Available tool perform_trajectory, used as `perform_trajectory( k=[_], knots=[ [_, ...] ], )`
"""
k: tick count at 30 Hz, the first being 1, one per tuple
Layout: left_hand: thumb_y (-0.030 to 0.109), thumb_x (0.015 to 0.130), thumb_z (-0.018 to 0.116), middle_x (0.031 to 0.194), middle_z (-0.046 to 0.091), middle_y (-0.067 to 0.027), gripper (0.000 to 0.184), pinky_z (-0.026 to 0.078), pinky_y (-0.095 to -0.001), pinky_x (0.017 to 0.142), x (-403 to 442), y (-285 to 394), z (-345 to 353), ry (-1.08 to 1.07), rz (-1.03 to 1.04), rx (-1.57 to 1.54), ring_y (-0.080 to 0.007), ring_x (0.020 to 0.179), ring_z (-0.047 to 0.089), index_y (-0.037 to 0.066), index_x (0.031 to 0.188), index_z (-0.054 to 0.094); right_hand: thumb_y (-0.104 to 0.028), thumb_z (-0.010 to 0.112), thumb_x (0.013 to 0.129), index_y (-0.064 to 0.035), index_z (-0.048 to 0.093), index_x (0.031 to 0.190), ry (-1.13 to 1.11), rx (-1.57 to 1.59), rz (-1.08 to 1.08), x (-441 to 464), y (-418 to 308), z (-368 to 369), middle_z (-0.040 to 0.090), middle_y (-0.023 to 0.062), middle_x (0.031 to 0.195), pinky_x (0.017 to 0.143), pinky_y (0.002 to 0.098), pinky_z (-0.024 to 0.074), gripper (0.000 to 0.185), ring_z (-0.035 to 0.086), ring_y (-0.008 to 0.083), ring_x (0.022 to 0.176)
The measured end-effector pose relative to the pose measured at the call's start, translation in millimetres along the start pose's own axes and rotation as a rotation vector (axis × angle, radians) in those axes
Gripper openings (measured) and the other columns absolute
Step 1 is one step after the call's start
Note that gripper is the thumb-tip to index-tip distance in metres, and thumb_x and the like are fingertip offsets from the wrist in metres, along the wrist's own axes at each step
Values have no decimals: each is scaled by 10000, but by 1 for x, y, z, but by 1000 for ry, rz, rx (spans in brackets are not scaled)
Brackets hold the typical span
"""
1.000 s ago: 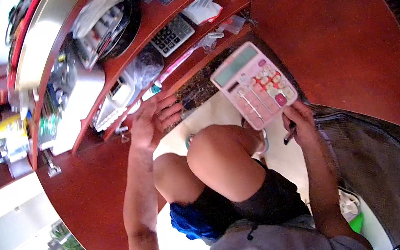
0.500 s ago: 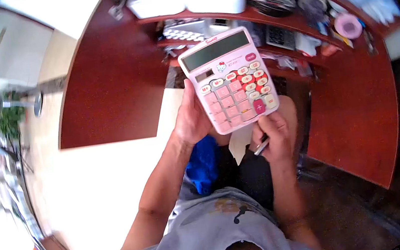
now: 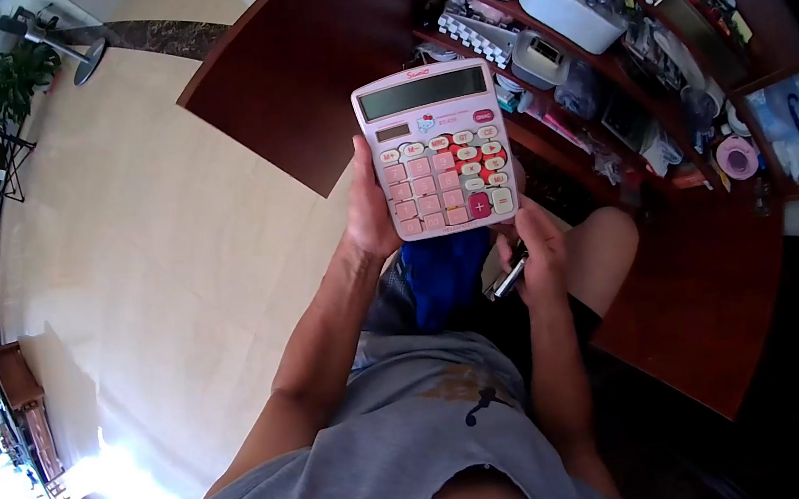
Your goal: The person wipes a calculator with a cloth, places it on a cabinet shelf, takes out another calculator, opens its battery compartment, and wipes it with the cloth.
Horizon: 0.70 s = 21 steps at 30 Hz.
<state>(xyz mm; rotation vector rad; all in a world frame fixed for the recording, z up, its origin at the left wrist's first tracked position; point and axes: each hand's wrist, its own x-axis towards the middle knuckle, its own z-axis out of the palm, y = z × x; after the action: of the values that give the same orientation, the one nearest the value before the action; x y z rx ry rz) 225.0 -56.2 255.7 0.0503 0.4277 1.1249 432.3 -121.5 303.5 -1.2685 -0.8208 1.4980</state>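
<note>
A pink calculator (image 3: 423, 184) with a cartoon cat and a blank grey display (image 3: 423, 93) is held up, face toward me. Its left edge rests in my left hand (image 3: 369, 205), thumb along the side and the other fingers hidden behind. Just below its lower right corner, my right hand (image 3: 539, 253) is closed around a small silver-and-black metal object (image 3: 508, 278), whose exact kind I cannot make out. Whether the right fingertips touch the calculator's back is hidden. A blue cloth (image 3: 444, 279) lies on my lap beneath the calculator.
Dark red-brown shelving (image 3: 601, 97) ahead and right holds white bins (image 3: 570, 13), grey devices and a roll of pink tape (image 3: 737, 159). A desk panel (image 3: 297, 81) stands at upper left beside the pale tiled floor (image 3: 158, 251). A potted plant (image 3: 22, 79) is at far left.
My view has swung, so the shelves shifted right and more floor shows. The calculator now sits straighter and slightly farther left. Both hands keep their hold.
</note>
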Motion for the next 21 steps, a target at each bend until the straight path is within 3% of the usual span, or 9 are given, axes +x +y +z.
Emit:
perform_trajectory(
  k=[1, 4, 12, 15, 17, 20, 21],
  knots=[
    [742, 995, 274, 1486, 520, -164, 872, 464, -481, 1101, 0, -2, -1, 6, 10, -8, -318, 1320, 552, 59, 1519, 412, -219, 518, 1059, 22, 578, 1351, -20, -2, 17, 3, -2, -3, 665, 72, 894, 464, 219, 395, 384, 519, 73, 571],
    [734, 1001, 272, 1476, 529, -164, 862, 468, -482, 1096, -2, -9, -3, 0, 28, -49, -316, 1311, 560, 57, 1515, 416, -226, 525, 1059, 27, 577, 1349, -18, -2, 36, 3, -3, -5, 639, 56, 846, 464, 224, 395, 388, 516, 77, 566],
    [648, 1051, 266, 1438, 562, -155, 771, 500, -454, 1063, -6, -31, -10, 35, 102, 21, -289, 1268, 595, 39, 1491, 436, -265, 547, 1058, 43, 581, 1375, -46, -101, -56, -13, 0, -17, 619, 35, 839, 476, 217, 378, 444, 499, 71, 587],
    [545, 1080, 347, 1406, 583, -144, 658, 523, -428, 1036, -4, -31, -23, 97, 163, 40, -258, 1223, 619, 35, 1482, 448, -257, 553, 1057, 41, 578, 1383, -22, -74, -25, -16, 7, -21, 616, 30, 825, 482, 211, 372, 442, 497, 68, 597],
    [440, 1091, 389, 1372, 602, -141, 570, 526, -431, 1032, -3, -30, -24, 105, 387, 314, -254, 1188, 636, 37, 1490, 446, -245, 545, 1062, 54, 582, 1361, -10, -82, -30, -17, 9, -23, 630, 36, 856, 506, 220, 381, 425, 502, 76, 607],
    [384, 1087, 429, 1345, 604, -124, 527, 528, -384, 1009, -11, -29, -3, 301, 385, 459, -222, 1176, 632, 63, 1505, 437, -193, 551, 1057, 74, 601, 1328, 8, -86, -40, -15, 9, -26, 649, 39, 906, 542, 227, 394, 383, 503, 75, 628],
    [445, 1062, 475, 1369, 578, -120, 598, 505, -420, 1015, -12, -28, -6, 295, 304, 521, -228, 1185, 626, 100, 1542, 385, -171, 558, 1051, 73, 615, 1315, 10, -181, -115, -13, 16, -27, 655, 40, 916, 552, 225, 395, 364, 497, 70, 634]
  ],
)
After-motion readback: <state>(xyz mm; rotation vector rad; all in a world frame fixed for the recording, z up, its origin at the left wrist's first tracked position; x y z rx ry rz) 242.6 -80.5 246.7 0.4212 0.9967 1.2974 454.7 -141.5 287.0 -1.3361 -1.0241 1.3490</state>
